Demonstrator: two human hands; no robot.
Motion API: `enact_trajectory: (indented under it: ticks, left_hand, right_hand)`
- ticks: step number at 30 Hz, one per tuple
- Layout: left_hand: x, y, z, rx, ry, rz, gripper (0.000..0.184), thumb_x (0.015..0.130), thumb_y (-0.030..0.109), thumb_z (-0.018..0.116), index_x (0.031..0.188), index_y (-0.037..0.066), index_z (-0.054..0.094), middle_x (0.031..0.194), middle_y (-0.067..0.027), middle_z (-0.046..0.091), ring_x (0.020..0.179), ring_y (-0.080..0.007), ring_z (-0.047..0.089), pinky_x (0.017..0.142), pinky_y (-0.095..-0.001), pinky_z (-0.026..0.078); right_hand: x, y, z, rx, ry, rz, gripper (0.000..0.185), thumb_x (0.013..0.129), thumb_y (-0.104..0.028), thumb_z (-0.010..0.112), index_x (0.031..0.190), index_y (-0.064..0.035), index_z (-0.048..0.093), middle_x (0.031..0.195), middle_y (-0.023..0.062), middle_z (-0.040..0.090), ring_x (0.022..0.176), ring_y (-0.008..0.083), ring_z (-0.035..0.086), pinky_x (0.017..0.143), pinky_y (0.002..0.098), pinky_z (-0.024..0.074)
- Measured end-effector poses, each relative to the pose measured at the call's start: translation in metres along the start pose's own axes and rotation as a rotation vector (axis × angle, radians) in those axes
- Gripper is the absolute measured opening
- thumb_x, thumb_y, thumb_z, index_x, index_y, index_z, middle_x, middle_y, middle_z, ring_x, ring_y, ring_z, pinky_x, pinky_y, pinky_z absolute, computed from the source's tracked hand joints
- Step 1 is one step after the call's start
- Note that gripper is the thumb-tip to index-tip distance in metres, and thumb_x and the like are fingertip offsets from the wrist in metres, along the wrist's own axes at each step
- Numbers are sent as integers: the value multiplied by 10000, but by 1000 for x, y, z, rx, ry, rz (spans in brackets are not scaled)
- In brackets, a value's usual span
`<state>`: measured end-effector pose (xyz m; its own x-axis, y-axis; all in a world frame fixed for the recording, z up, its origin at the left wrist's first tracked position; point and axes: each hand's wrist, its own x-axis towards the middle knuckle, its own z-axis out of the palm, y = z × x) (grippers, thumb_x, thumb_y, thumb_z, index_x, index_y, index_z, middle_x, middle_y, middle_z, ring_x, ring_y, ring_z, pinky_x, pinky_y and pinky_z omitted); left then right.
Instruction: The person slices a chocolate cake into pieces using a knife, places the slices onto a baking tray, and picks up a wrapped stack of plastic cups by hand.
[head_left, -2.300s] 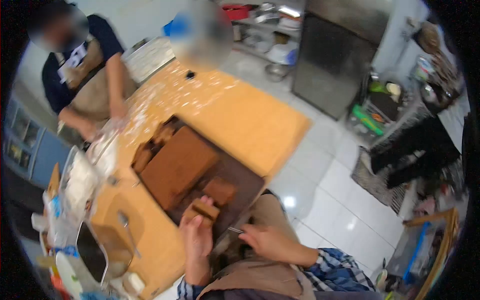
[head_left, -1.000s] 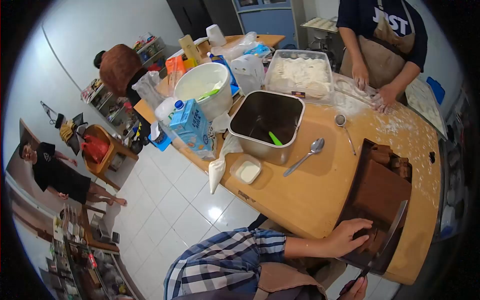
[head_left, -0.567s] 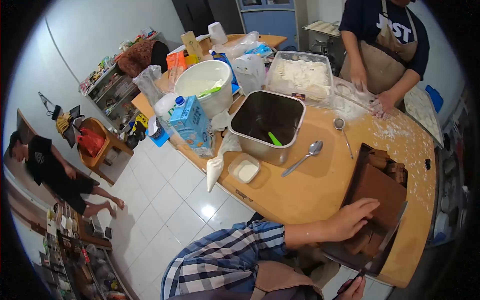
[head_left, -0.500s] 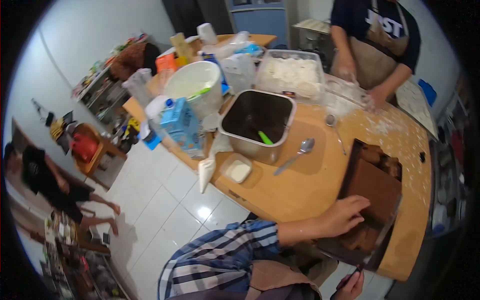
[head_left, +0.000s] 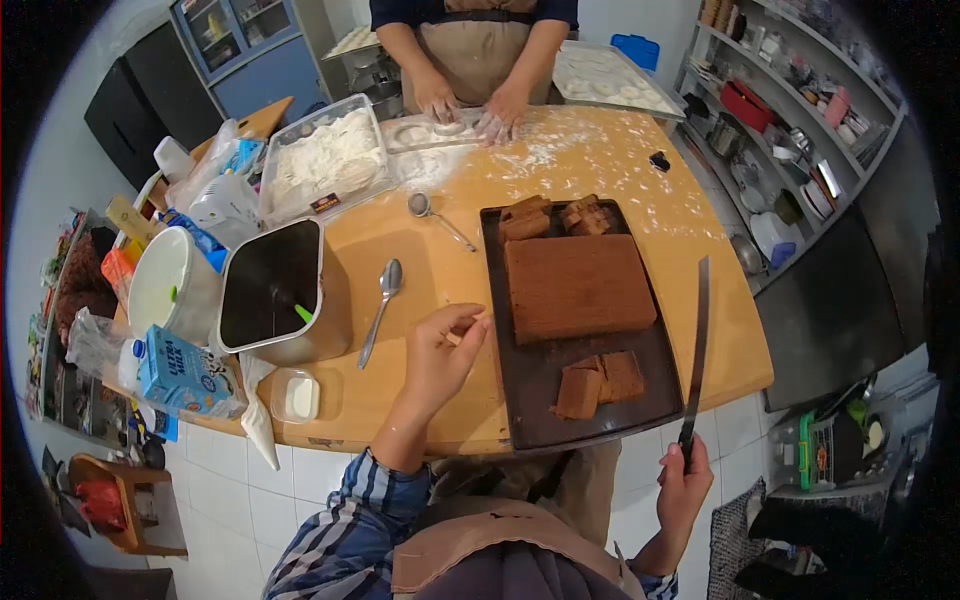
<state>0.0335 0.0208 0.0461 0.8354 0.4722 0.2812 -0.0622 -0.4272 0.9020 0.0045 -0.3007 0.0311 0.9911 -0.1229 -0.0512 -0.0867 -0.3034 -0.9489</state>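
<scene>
A dark tray [head_left: 530, 400] lies on the wooden table [head_left: 420, 290], bearing a large brown cake block [head_left: 580, 285]. Cut cake pieces [head_left: 600, 385] sit at its near end, and trimmed strips [head_left: 525, 218] at its far end. My left hand [head_left: 447, 350] is raised beside the tray's left edge, fingers curled with thumb and fingertips close together; whether anything small is between them is unclear. My right hand [head_left: 684, 480] is closed round the handle of a long knife [head_left: 697, 350], its blade pointing up and away, right of the tray.
Left of the tray lie a spoon [head_left: 380, 310] and a small strainer [head_left: 440, 220]. Further left are a metal tin [head_left: 290, 345], a white bucket [head_left: 170, 280], a milk carton [head_left: 185, 375] and a flour tub [head_left: 325, 160]. Across the table a co-worker's hands [head_left: 470, 112] handle dough.
The view has swung right, bringing the tray to the middle. My left hand has come away from above the cake to the tray's left; the knife has moved off the tray to its right.
</scene>
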Motion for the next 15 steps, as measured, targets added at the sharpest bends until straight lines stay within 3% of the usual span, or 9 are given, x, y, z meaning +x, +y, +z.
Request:
enact_trajectory:
  ticks: [3, 6, 12, 15]
  left_hand:
    - [10, -13, -1, 218, -45, 275, 282, 778, 131, 708, 977, -53, 630, 890, -195, 648, 829, -291, 636, 721, -347, 496]
    - [11, -4, -4, 292, -163, 201, 362, 768, 162, 725, 1049, -33, 607, 1024, -205, 627, 948, -322, 617, 815, -360, 478]
    - [11, -12, -3, 367, -194, 255, 453, 754, 203, 742, 1108, -22, 570, 1055, -202, 602, 933, -332, 607, 789, -363, 481]
    - [6, -8, -4, 343, -244, 150, 460, 752, 209, 746, 1103, -30, 570, 1037, -201, 605, 949, -333, 597, 794, -362, 475]
  right_hand:
    - [5, 4, -3, -58, 55, -66, 295, 907, -148, 537, 1133, 42, 551, 711, 18, 523, 632, 70, 490, 501, 226, 407]
    - [8, 1, 0, -58, 93, -70, 286, 907, -139, 535, 1128, 41, 551, 713, 21, 528, 643, 76, 499, 503, 227, 412]
    - [20, 18, -7, -39, 132, 15, 201, 900, -109, 549, 1033, 41, 557, 718, 19, 514, 625, 67, 432, 525, 218, 358]
    - [27, 16, -7, -39, 138, -20, 208, 890, -95, 564, 1040, 49, 547, 731, 17, 511, 644, 74, 428, 563, 225, 371]
